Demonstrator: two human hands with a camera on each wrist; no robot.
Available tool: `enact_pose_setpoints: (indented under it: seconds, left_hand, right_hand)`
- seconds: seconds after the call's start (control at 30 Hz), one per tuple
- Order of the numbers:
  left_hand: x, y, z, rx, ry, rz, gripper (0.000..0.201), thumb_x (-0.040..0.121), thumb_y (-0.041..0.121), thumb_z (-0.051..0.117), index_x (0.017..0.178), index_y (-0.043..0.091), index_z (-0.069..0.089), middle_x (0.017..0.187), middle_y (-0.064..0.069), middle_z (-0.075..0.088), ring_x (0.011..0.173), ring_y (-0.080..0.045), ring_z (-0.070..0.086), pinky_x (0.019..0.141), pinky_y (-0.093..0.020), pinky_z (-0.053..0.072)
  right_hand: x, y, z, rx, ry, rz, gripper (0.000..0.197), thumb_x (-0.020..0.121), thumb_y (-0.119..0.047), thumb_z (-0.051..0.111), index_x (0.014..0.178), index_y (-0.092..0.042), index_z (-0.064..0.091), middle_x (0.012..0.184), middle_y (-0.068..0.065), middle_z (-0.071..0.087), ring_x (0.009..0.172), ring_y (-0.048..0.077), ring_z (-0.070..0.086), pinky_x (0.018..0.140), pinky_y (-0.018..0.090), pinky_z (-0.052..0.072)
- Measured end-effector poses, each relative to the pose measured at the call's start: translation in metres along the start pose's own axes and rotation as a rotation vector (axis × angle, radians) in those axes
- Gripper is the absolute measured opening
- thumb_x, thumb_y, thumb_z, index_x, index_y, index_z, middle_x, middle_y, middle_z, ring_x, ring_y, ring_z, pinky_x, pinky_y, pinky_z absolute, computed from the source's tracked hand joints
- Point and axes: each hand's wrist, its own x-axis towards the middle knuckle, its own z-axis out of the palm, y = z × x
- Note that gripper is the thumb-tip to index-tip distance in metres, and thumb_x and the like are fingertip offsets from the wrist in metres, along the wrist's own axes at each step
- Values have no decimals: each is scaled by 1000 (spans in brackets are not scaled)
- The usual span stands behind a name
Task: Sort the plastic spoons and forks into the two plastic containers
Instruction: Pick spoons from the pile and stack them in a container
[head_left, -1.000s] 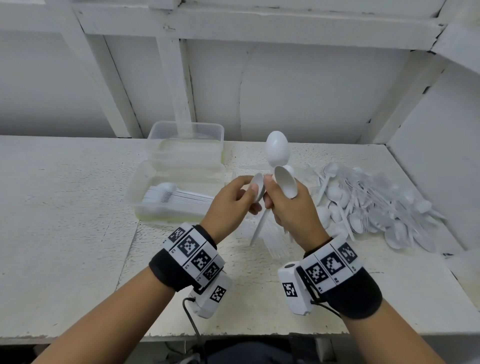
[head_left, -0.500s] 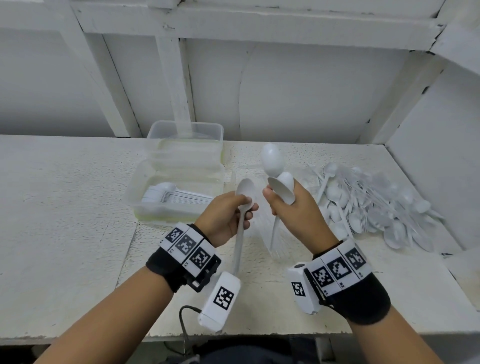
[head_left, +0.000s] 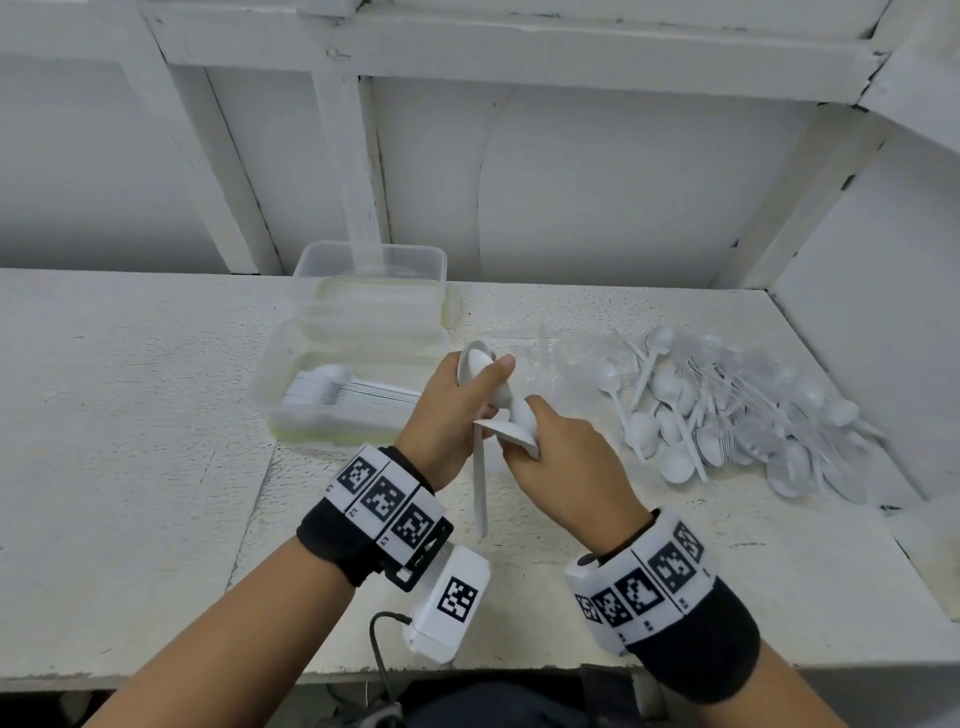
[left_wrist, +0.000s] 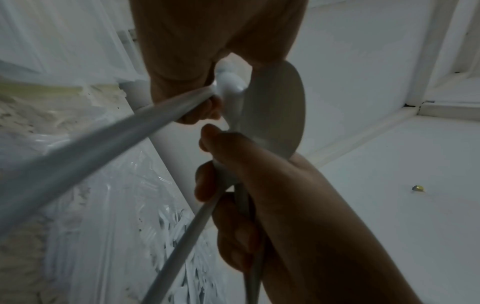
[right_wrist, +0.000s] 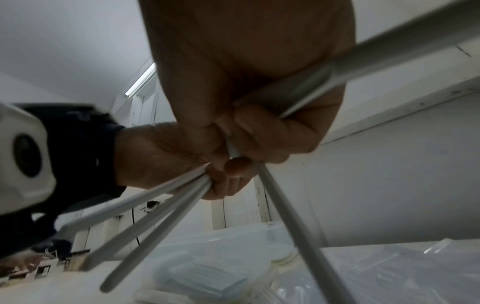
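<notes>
Just plain white plastic spoons (head_left: 480, 395)

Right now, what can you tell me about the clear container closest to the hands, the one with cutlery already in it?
The nearer container is a rectangular tub of clear, slightly cloudy plastic with rounded corners and no lid on. It sits flat on the white table, to the left of the left hand, with a second clear container right behind it. Inside lies a neat row of white plastic spoons, nested together, bowls to the left and handles pointing right. Neither hand touches it.
</notes>
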Motion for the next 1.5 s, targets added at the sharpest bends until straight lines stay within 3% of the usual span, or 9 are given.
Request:
enact_pose_setpoints:
  seconds: [0.23, 0.4, 0.5, 0.63, 0.87, 1.03, 1.23, 1.37, 1.5]
  left_hand:
    - [5, -3, -9, 17, 171, 12, 11, 98, 26, 42, 100, 16, 45, 76, -5, 48, 66, -14, 45, 61, -26, 39]
    - [15, 6, -19, -244, 255, -32, 18, 100, 29, 33, 107, 13, 40, 72, -4, 46, 69, -21, 59, 71, -37, 55]
    - [22, 15, -34, -356, 393, -5, 15, 100, 28, 35, 101, 15, 39, 72, -4, 43, 58, -17, 54, 58, -31, 55]
    - [28, 20, -51, -267, 520, 120, 21, 99, 33, 35, 110, 15, 36, 77, -4, 41, 53, -14, 46, 52, -26, 49]
    - [22, 7, -32, -149, 414, 86, 30, 98, 38, 40, 115, 13, 37, 81, -4, 42, 58, -15, 44, 57, -29, 44]
    - [12, -5, -17, -132, 235, 17, 18, 98, 17, 42, 115, 12, 38, 83, -5, 42, 62, -15, 45, 59, -29, 44]
    - [4, -9, -9, -37, 115, 18, 29, 101, 34, 35, 120, 12, 38, 113, -25, 55, 93, -29, 63, 86, -48, 53]
    - [1, -13, -4, -31, 51, 19, 31, 99, 32, 39, 122, 11, 37, 89, -3, 61, 70, -6, 67, 62, -23, 52]
    - [3, -15, -7, -94, 64, 7, 22, 98, 13, 42, 120, 11, 42, 89, -6, 58, 70, -10, 63, 59, -22, 51]
  right_hand:
    - [-3, -3, -2, 36, -35, -37, 14, 92, -34, 49, 101, -25, 44, 63, -6, 48, 60, 20, 51, 54, 28, 38]
    - [-6, -2, -9, 217, -126, -31, 19, 92, -33, 50, 111, -30, 49, 75, 2, 63, 70, 21, 59, 62, 31, 45]
    - [-10, 0, -16, 422, -103, -33, 18, 93, -30, 52, 108, -38, 47, 70, 1, 63, 66, 17, 63, 59, 21, 47]
    - [-8, 2, -17, 525, 47, -25, 18, 94, -28, 51, 104, -23, 37, 59, -6, 45, 45, 5, 44, 48, 21, 41]
    - [6, -8, -14, 671, 25, 84, 25, 92, 1, 39, 97, -17, 22, 67, -3, 38, 39, -2, 36, 42, 11, 30]
    - [16, -9, -8, 552, 94, -15, 14, 93, -9, 48, 91, -21, 41, 65, -8, 43, 48, 0, 41, 45, 16, 35]
    - [21, -7, -2, 427, 120, -1, 8, 92, -14, 54, 92, -16, 62, 87, -3, 46, 75, 9, 49, 63, 5, 40]
    - [19, -12, 0, 582, -8, 165, 12, 94, -22, 50, 95, -11, 45, 85, -2, 48, 73, 11, 51, 58, 18, 43]
    - [18, -14, -3, 558, -111, 181, 12, 95, -26, 46, 92, -15, 42, 86, 1, 47, 68, 11, 48, 56, 25, 43]
